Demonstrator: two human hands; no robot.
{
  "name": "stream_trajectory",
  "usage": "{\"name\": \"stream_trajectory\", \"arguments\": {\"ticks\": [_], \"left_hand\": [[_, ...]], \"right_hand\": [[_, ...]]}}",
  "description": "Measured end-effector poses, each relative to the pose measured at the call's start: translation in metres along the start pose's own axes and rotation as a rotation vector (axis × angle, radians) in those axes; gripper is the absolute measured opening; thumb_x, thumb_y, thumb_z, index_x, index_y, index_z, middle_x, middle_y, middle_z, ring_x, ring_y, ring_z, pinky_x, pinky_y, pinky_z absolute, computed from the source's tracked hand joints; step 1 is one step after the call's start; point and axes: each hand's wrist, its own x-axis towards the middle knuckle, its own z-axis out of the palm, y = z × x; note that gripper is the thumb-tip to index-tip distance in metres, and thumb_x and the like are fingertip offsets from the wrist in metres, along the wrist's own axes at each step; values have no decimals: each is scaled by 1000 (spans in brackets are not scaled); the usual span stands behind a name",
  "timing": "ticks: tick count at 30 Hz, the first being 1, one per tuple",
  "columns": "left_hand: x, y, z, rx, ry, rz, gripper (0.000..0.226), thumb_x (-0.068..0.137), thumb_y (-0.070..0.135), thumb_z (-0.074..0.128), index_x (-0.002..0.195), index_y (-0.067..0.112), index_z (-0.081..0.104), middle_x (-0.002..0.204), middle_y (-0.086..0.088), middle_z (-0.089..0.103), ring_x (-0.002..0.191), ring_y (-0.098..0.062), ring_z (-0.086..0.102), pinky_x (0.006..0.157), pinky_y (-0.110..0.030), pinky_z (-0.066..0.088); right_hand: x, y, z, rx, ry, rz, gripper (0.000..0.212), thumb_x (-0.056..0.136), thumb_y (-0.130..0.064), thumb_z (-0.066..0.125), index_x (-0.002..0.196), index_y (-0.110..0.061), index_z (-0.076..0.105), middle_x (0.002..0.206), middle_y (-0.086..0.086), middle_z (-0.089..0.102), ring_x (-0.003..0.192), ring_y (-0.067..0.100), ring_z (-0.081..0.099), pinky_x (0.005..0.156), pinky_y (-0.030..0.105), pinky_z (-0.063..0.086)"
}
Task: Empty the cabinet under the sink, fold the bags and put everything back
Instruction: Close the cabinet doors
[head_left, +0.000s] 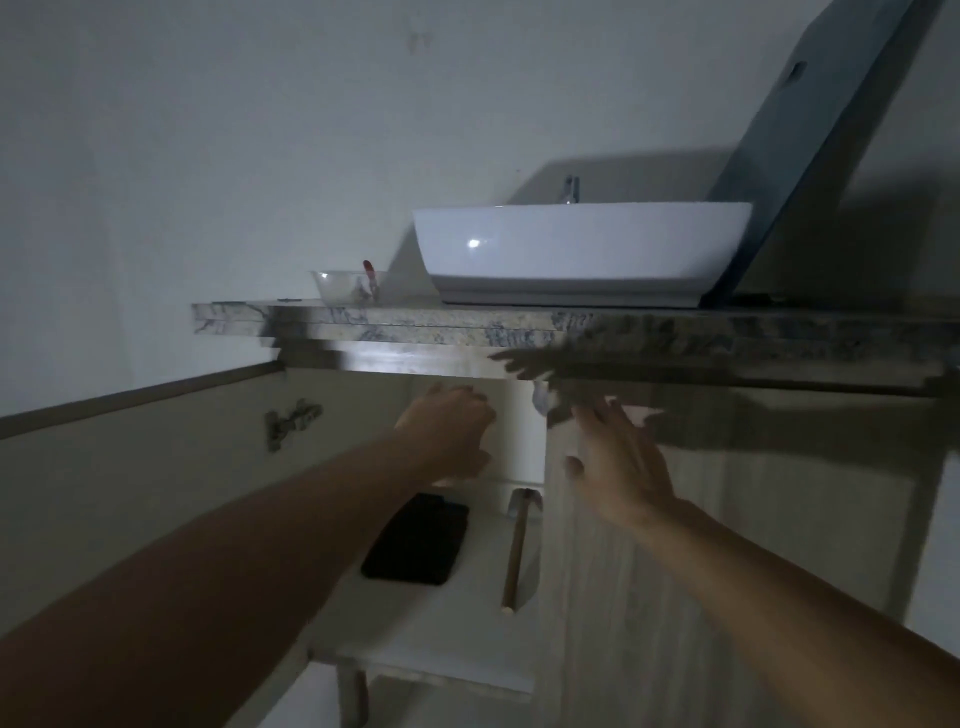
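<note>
The cabinet under the sink has its left door (156, 493) swung open, with a hinge (291, 421) showing on its inner face. On the pale cabinet floor (457, 613) lie a flat black object (415, 540) and a hammer (517, 551) with a wooden handle. My left hand (447, 431) reaches into the opening beside the white drain pipe (522, 431), fingers loosely bent, with nothing seen in it. My right hand (618, 462) lies flat with spread fingers against the upper part of the closed right door (649, 597). The picture is dim and blurred.
A white basin (582, 249) stands on the stone countertop (415, 325), which overhangs the cabinet. A glass bowl (343, 286) holding something red sits left of the basin. A dark panel (810, 156) leans at the right. A cabinet leg (353, 696) shows below.
</note>
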Motion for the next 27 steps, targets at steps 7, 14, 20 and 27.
{"name": "stream_trajectory", "arguments": {"ticks": [7,14,20,27], "left_hand": [[-91,-115,-33,92,-166,-341,47,86,46,59,127,25,57,129,-2,59,119,-23,56,94,-36,48],[-193,-223,-61,106,-216,-775,47,90,44,54,129,18,53,131,-7,56,119,-28,54,97,-38,47],[-229,-249,-69,-186,-290,-954,46,95,42,49,88,-2,59,94,-14,60,80,-29,54,70,-30,43],[-227,-229,-104,-882,-353,-921,37,84,0,36,106,-7,65,98,-25,69,77,-33,63,73,-39,54]], "right_hand": [[22,-133,13,403,-350,-179,65,89,-37,66,146,-20,41,147,5,47,134,24,45,108,38,42],[15,-273,27,571,-492,-417,65,88,-34,68,145,-16,42,148,5,47,127,21,53,103,31,42],[-3,-338,29,683,-568,-469,69,85,-40,69,146,-21,41,146,5,48,123,20,55,102,34,46],[-26,-316,1,730,-578,-468,82,77,-51,74,147,-26,37,144,-4,48,109,11,61,97,32,50]]}}
